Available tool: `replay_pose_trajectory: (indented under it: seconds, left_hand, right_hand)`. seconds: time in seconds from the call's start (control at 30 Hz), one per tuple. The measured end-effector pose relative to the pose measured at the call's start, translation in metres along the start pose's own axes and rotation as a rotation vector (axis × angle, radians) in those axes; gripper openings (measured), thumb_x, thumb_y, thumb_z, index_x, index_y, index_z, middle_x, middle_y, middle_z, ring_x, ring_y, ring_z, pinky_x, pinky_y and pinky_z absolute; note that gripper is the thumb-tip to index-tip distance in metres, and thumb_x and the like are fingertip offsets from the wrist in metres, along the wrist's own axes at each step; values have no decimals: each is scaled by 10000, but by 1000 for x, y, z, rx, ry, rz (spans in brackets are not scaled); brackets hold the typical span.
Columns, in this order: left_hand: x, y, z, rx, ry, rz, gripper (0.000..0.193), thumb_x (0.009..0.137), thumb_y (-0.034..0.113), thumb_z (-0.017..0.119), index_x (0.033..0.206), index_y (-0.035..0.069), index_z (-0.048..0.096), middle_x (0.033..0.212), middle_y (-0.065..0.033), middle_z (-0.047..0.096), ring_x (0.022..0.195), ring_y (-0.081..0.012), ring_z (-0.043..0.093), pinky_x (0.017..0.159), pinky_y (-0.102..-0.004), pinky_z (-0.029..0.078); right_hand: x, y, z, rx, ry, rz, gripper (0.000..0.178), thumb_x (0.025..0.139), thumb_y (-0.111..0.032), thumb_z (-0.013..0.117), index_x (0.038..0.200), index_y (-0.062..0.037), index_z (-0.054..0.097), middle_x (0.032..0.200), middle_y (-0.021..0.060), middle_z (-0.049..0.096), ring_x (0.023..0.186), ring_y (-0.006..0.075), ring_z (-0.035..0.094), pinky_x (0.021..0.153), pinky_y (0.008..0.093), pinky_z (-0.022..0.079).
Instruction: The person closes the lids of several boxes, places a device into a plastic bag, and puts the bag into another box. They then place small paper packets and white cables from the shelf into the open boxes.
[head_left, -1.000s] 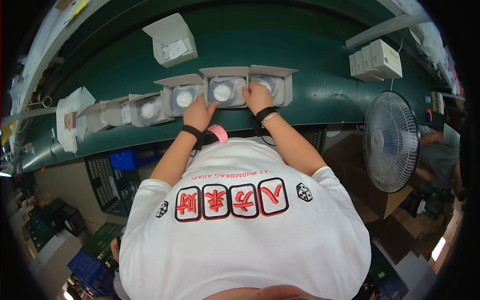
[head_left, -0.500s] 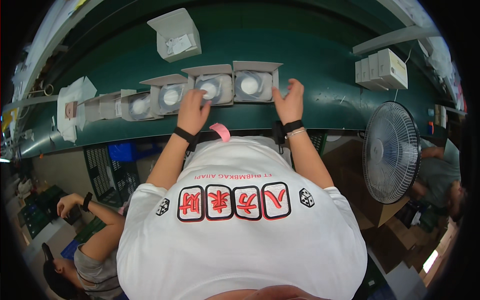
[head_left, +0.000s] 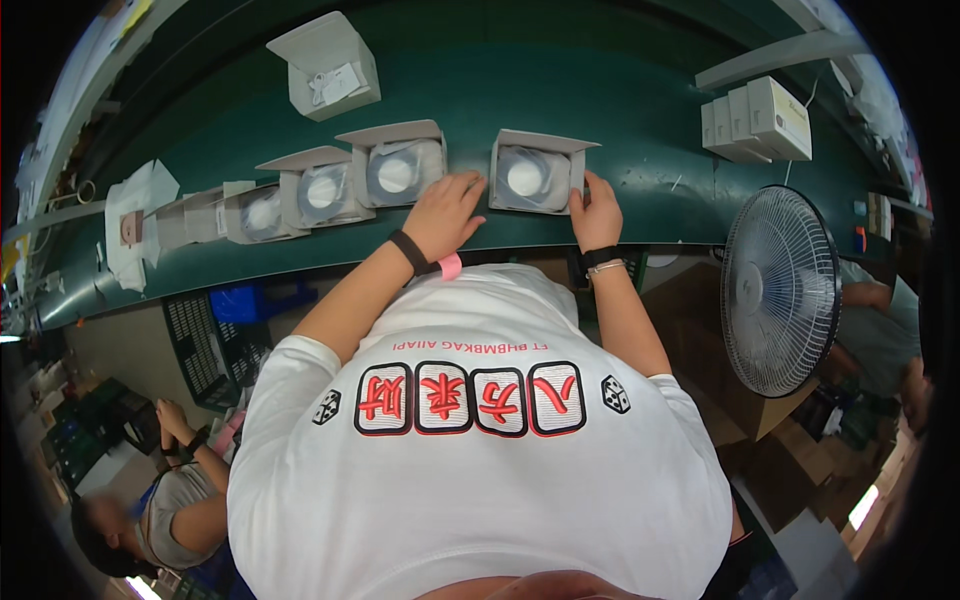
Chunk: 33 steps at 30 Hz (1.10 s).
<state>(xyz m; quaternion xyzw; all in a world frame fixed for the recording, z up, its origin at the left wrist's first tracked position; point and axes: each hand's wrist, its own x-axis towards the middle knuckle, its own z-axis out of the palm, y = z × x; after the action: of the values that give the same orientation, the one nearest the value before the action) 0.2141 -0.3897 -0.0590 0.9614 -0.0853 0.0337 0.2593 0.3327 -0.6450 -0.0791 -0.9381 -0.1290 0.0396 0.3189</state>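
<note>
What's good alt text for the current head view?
The right hand touches the right side of an open white cardboard box holding a round grey-and-white item; the left hand is beside another open white box on the green table.

Long, glossy dark-green tabletop (head_left: 640,110) is spanning the view, reflecting light. Pale grey metal bar (head_left: 785,58) is extending over its right end. Round, black-rimmed wire-cage fan (head_left: 782,290) is showing at right, brown cardboard cartons (head_left: 805,450) crowding below it. Dark-green slotted plastic crate (head_left: 203,350) is standing below left.
</note>
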Motion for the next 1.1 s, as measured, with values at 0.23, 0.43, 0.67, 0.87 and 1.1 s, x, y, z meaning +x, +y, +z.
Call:
replay_pose_trajectory:
  seconds: [0.23,0.43,0.67,0.87,1.1]
  left_hand:
    - [18,8,40,-63,-85,234,746,751,195,767,1388,-21,444,1421,-199,446,1297,-353,457,1089,-443,391]
    - [28,18,54,115,-152,227,796,737,165,755,1446,37,416,1507,-156,391,1210,-317,516,1049,-427,417]
    - [49,33,56,526,-204,307,768,777,186,659,1494,113,395,1565,-26,357,1045,-228,520,863,-352,417]
    - [51,34,55,513,-274,277,800,751,199,676,1499,153,397,1573,-5,352,1058,-219,522,910,-404,404]
    - [53,35,52,426,-284,281,829,707,138,670,1492,165,404,1580,-6,344,1077,-244,536,1026,-466,364]
  right_hand:
    - [-24,-1,20,-44,24,-391,339,879,-102,628,1200,5,631,1207,154,622,999,369,603,889,415,497]
    - [-15,24,25,-5,-63,-504,327,841,7,619,1168,11,637,1207,128,635,1016,366,599,924,411,486]
    - [-13,24,19,301,-81,-186,289,821,7,683,1107,14,643,1071,91,671,879,256,650,807,341,535]
    - [25,47,-8,1062,-56,348,261,938,-183,668,1131,-9,651,978,71,663,837,159,644,751,303,541]
    - [73,18,-42,997,-559,505,414,1006,-351,578,1220,-1,636,961,53,665,866,143,629,795,305,543]
